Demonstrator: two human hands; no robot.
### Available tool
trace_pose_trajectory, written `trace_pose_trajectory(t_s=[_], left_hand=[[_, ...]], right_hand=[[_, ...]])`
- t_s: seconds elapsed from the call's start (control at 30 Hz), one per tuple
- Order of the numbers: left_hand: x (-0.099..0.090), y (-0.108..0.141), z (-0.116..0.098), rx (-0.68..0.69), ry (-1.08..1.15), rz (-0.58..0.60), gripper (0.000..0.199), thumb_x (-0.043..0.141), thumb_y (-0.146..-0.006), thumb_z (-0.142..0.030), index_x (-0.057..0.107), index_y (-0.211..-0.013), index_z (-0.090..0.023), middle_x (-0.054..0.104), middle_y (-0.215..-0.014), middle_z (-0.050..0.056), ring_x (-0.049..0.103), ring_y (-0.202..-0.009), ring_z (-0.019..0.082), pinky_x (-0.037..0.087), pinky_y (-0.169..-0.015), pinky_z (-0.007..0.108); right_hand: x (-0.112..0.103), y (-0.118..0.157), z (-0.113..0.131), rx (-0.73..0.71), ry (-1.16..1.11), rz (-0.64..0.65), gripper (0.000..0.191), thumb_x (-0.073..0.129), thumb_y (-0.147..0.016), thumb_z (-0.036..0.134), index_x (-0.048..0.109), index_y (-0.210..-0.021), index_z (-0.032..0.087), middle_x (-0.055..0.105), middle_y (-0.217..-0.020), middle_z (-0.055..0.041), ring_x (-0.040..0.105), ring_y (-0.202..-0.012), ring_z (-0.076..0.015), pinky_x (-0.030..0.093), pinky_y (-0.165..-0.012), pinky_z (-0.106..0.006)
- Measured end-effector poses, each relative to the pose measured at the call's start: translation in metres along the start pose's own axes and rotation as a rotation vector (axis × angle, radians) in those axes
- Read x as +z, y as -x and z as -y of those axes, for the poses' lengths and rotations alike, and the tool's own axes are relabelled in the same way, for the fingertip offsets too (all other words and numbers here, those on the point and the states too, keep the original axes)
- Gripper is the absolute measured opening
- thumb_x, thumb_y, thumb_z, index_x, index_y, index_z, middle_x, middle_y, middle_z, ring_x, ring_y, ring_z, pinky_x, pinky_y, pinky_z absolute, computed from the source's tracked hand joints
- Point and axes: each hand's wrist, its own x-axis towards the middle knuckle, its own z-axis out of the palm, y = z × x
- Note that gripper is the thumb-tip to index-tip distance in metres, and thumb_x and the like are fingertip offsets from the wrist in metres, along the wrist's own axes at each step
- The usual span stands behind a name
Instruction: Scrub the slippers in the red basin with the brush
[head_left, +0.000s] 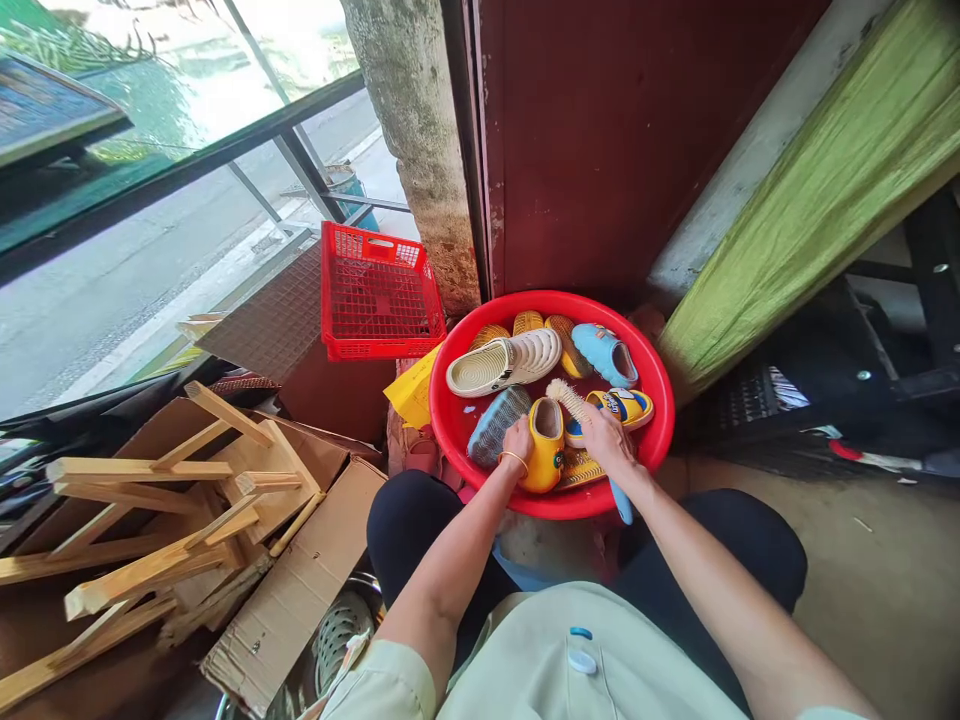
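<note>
My left hand [516, 446] grips the side of a small yellow shoe [545, 463], tilted with its opening facing up, over a round red basin [664, 400]. In my right hand [606, 440] is a scrub brush [567, 398] with pale bristles and a blue handle end poking out below my palm. The bristles are just beyond the yellow shoe's opening; whether they touch it I cannot tell. Around my hands in the basin lie a white clog [517, 362], a light blue shoe [604, 354], a grey-blue shoe [498, 425], a yellow and blue shoe [634, 406] and several yellow soles.
A red plastic crate [382, 292] stands beyond the basin at left, by a rough pillar [416, 120]. Wooden stools [180, 500] and cardboard [304, 580] crowd the left side. A green curtain [810, 190] hangs at right. Grey clogs [341, 640] sit low at left.
</note>
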Motion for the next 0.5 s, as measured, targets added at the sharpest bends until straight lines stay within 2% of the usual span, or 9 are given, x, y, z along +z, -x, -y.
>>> trace_pose_trajectory(t_s=[0.07, 0.13, 0.27, 0.37, 0.5], left_hand=[[0.002, 0.000, 0.001, 0.011, -0.003, 0.006, 0.052, 0.021, -0.106, -0.036, 0.069, -0.107, -0.017, 0.073, -0.120, 0.018, 0.066, -0.114, 0.028, 0.048, -0.102, 0.041], [0.003, -0.001, 0.002, 0.012, -0.006, 0.010, 0.051, 0.021, -0.106, -0.036, 0.069, -0.107, -0.017, 0.073, -0.120, 0.018, 0.066, -0.114, 0.028, 0.047, -0.102, 0.040], [0.005, -0.001, 0.003, 0.019, -0.028, -0.004, 0.051, 0.022, -0.105, -0.035, 0.069, -0.103, -0.017, 0.073, -0.117, 0.017, 0.066, -0.108, 0.026, 0.048, -0.097, 0.037], [0.006, 0.000, 0.005, 0.022, -0.056, -0.010, 0.050, 0.024, -0.106, -0.037, 0.070, -0.102, -0.017, 0.074, -0.111, 0.015, 0.067, -0.101, 0.024, 0.049, -0.092, 0.034], [0.007, 0.004, 0.005, 0.053, -0.108, -0.016, 0.045, 0.028, -0.106, -0.038, 0.069, -0.110, -0.020, 0.075, -0.111, 0.013, 0.068, -0.101, 0.023, 0.047, -0.090, 0.032]], right_hand=[[-0.003, 0.000, -0.003, 0.000, 0.010, -0.040, 0.046, 0.033, -0.105, 0.028, 0.058, -0.143, 0.020, 0.067, -0.109, -0.0123, 0.061, -0.099, -0.0234, 0.043, -0.082, -0.031], [-0.007, -0.001, -0.002, -0.028, 0.051, -0.022, 0.045, 0.036, -0.105, 0.030, 0.057, -0.144, 0.023, 0.066, -0.111, -0.0119, 0.061, -0.096, -0.0234, 0.044, -0.080, -0.031], [-0.016, 0.001, 0.005, -0.067, 0.189, 0.114, 0.049, 0.049, -0.102, 0.039, 0.052, -0.150, 0.029, 0.064, -0.117, -0.0125, 0.064, -0.094, -0.0240, 0.044, -0.076, -0.032], [-0.023, 0.008, 0.007, -0.078, 0.273, 0.209, 0.049, 0.056, -0.099, 0.045, 0.057, -0.144, 0.028, 0.065, -0.117, -0.0140, 0.066, -0.096, -0.0259, 0.046, -0.077, -0.033], [-0.031, 0.026, 0.001, -0.211, 0.307, 0.329, 0.037, 0.047, -0.100, 0.028, 0.068, -0.130, 0.026, 0.069, -0.111, -0.0126, 0.067, -0.097, -0.0246, 0.048, -0.081, -0.033]])
